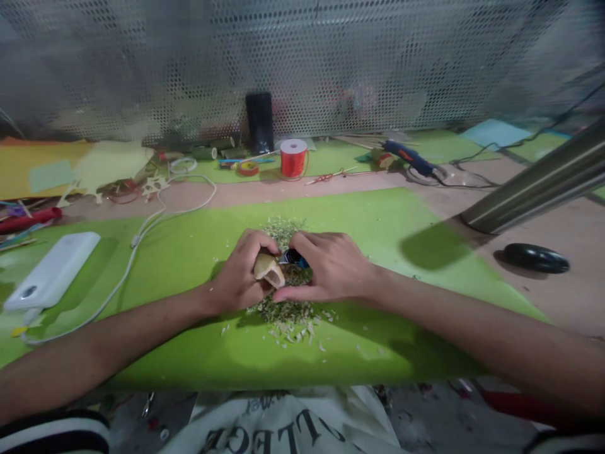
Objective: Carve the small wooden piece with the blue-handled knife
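Note:
My left hand (239,274) is closed round a small pale piece of wood or bamboo (268,270), held just above the green mat (189,252). My right hand (328,265) is closed on a small blue-handled knife (293,256), whose blade meets the pale piece. Both hands touch at the middle of the mat. A heap of pale and greenish shavings (288,315) lies under and around them; more shavings lie behind the hands.
A white power bank (51,270) with a white cable (142,233) lies at left. At the back stand a red thread spool (293,157), a dark phone (259,122), tape rolls and a blue glue gun (409,157). A metal bar (534,186) and black oval object (536,258) are at right.

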Demonstrator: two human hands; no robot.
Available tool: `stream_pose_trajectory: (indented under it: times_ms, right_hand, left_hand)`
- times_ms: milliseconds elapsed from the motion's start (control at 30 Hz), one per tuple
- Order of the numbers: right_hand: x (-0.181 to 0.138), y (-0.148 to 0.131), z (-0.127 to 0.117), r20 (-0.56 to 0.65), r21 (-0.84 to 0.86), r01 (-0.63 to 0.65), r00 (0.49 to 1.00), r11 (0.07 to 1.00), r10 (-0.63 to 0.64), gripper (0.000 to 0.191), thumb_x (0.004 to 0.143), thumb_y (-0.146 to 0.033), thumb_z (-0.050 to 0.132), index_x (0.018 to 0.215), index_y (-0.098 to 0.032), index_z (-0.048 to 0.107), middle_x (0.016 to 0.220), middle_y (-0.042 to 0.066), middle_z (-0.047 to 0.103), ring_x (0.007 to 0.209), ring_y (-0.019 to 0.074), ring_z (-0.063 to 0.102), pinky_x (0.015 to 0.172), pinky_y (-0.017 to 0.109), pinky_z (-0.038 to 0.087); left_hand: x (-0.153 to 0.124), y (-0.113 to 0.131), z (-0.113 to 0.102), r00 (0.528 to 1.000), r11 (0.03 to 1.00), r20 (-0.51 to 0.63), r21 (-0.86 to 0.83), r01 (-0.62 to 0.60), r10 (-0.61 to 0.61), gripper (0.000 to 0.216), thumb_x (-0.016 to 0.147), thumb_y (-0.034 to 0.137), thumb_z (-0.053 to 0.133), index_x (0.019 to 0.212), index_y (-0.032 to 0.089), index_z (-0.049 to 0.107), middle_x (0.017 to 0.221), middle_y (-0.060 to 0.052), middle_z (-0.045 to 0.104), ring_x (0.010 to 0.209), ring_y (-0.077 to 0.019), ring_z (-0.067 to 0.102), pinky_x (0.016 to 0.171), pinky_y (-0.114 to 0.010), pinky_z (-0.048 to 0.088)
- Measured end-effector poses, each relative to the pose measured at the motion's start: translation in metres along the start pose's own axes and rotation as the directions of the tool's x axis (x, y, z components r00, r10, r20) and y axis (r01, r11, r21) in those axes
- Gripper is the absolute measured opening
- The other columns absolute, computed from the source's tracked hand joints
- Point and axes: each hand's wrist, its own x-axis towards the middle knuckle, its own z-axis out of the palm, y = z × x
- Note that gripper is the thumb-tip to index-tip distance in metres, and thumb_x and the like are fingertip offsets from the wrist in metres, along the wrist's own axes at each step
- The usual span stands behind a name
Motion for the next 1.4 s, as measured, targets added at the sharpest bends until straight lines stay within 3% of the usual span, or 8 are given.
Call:
stream_pose_trajectory:
  times_ms: [167,367,600,800,933,1133,1400]
  right_hand:
    - [0.0,0.0,0.001,0.002,0.0,0.017,1.0,1.0,-0.017,0.087,0.075,-0.091,0.015,0.089,-0.016,0.055,0.067,0.006,0.06,0.054,0.0155,0.046,0.054,0.028,0.02]
    - [-0.001,0.001,0.005,-0.049,-0.01,0.054,0.997,0.999,-0.054,0.084,0.077,-0.089,0.019,0.089,-0.015,0.056,0.067,0.006,0.061,0.055,0.016,0.049,0.055,0.028,0.024]
    - [-0.001,0.002,0.008,-0.04,-0.012,0.064,0.997,0.998,-0.064,0.08,0.076,-0.089,0.025,0.091,-0.016,0.055,0.067,0.006,0.062,0.055,0.0158,0.05,0.054,0.028,0.023]
    - [0.001,0.007,0.006,-0.012,-0.044,0.029,0.999,0.999,-0.029,0.073,0.079,-0.084,0.032,0.091,-0.016,0.056,0.068,0.006,0.062,0.056,0.016,0.049,0.053,0.028,0.02]
    - [0.003,0.013,0.002,0.005,-0.064,-0.028,1.0,0.998,0.029,0.067,0.081,-0.08,0.04,0.094,-0.016,0.055,0.072,0.007,0.064,0.057,0.0159,0.051,0.054,0.027,0.024]
    - [0.007,0.02,-0.003,-0.037,0.001,-0.164,0.986,0.986,0.164,0.059,0.086,-0.073,0.036,0.095,-0.016,0.051,0.074,0.006,0.064,0.057,0.0151,0.053,0.052,0.026,0.026]
    - [0.004,0.02,-0.002,-0.054,0.144,0.03,0.998,0.989,-0.023,0.029,0.089,-0.04,0.033,0.092,-0.016,0.048,0.067,0.001,0.054,0.051,0.0103,0.04,0.049,0.024,0.026]
  left_hand:
    - [-0.001,0.0,-0.001,1.0,1.0,0.009,0.004,-0.001,0.001,0.04,0.073,0.023,0.072,0.103,0.021,0.046,0.097,-0.006,0.052,0.086,-0.0199,0.052,0.071,-0.033,0.046]
    - [-0.002,-0.001,0.001,1.0,1.0,-0.012,-0.01,-0.017,0.017,0.043,0.074,0.034,0.076,0.103,0.022,0.047,0.097,-0.006,0.053,0.087,-0.0205,0.053,0.073,-0.034,0.048]
    - [0.001,0.008,0.0,1.0,0.999,0.023,-0.051,-0.013,0.014,0.039,0.078,0.032,0.072,0.103,0.022,0.043,0.09,-0.003,0.052,0.072,-0.0135,0.053,0.06,-0.027,0.047]
    - [0.001,0.016,0.001,0.99,0.936,0.134,-0.343,0.082,-0.038,0.035,0.085,0.026,0.066,0.106,0.024,0.038,0.088,0.0,0.053,0.055,-0.0066,0.054,0.046,-0.02,0.044]
    - [0.003,0.017,0.001,0.998,0.965,0.066,-0.259,0.029,-0.012,0.035,0.08,0.025,0.069,0.103,0.022,0.042,0.089,-0.002,0.054,0.072,-0.0123,0.057,0.058,-0.025,0.049]
    - [0.005,0.011,-0.001,1.0,0.987,0.018,-0.161,0.014,-0.011,0.036,0.078,0.02,0.069,0.104,0.021,0.043,0.09,-0.001,0.054,0.074,-0.0126,0.054,0.063,-0.026,0.048]
    - [0.001,0.002,0.003,0.999,0.983,-0.041,-0.178,-0.037,0.03,0.052,0.075,0.015,0.069,0.113,0.024,0.034,0.097,-0.002,0.05,0.086,-0.0148,0.056,0.076,-0.032,0.051]
